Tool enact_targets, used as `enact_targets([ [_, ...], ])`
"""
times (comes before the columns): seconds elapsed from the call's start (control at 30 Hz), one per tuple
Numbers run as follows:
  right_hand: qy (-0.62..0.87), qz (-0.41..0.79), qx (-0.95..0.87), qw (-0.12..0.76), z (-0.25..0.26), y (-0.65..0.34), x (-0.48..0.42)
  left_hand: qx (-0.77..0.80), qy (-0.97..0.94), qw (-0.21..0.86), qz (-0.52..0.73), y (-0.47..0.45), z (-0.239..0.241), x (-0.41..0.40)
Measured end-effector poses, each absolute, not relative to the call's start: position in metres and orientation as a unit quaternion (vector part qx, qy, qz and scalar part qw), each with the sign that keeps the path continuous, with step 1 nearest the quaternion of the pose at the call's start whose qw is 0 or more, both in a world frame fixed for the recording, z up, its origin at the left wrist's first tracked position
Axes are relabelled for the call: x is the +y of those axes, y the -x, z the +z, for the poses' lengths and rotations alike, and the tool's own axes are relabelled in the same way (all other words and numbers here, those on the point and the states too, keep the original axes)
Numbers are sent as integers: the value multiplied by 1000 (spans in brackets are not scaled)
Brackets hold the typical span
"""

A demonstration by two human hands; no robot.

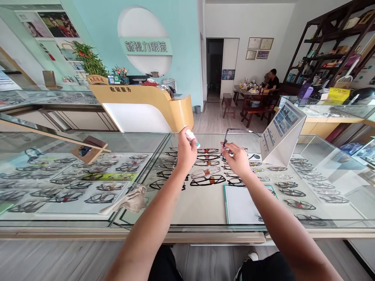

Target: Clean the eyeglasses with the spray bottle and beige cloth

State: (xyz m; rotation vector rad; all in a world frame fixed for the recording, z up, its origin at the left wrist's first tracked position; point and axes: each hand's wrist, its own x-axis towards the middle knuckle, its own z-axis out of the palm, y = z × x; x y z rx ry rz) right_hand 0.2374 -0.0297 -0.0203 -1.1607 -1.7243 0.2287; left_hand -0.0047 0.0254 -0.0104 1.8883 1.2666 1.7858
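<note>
Broadly, the glass counter (199,210) is the main hazard: smooth, hard-looking, with nothing soft directly beneath the hands. Anything dropped would probably bounce, slide or scratch

Folded display card (279,130) stands to the right of the right hand, near the free end of the held frame. A careless swing outward could clip the card and tip it

White pad (240,203) with a green edge, partly behind the right forearm; cannot tell whether it lies on the glass or under it. Rows of display spectacles (208,180) below; a drip would likely smear the pane over them

Beige cloth (133,200), crumpled across the counter seam, well left of both hands. If liquid runs, reaching for it would cost a hand its hold

Left hand (186,150): fingers wrapped around a small bottle (190,135), raised over the counter, its blue end (198,144) tilted down and rightward. Cannot tell whether that end is capped; if not, too firm a squeeze might spill early or miss

Right hand (238,160): thumb and fingers pinching the dark held spectacles (225,136) at one side, in the air, apart from the bottle. One-sided pinch, so the frame could twist, or a hinge strain, if pressed hard
</note>
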Motion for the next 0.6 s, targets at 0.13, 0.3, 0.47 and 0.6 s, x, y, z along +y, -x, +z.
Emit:
enact_targets([
  [0.13,479,112,-705,511,-18,-237,-30,317,-611,378,620,-16,-15,20],
  [0.3,474,141,-690,528,-16,-237,-30,278,-531,592,539,-20,-5,11],
  [0.47,462,197,-668,549,-17,-238,-27,268,-504,667,479,-17,12,-2],
  [0.6,439,285,-648,553,-18,-240,-24,289,-479,684,467,-16,20,-4],
])
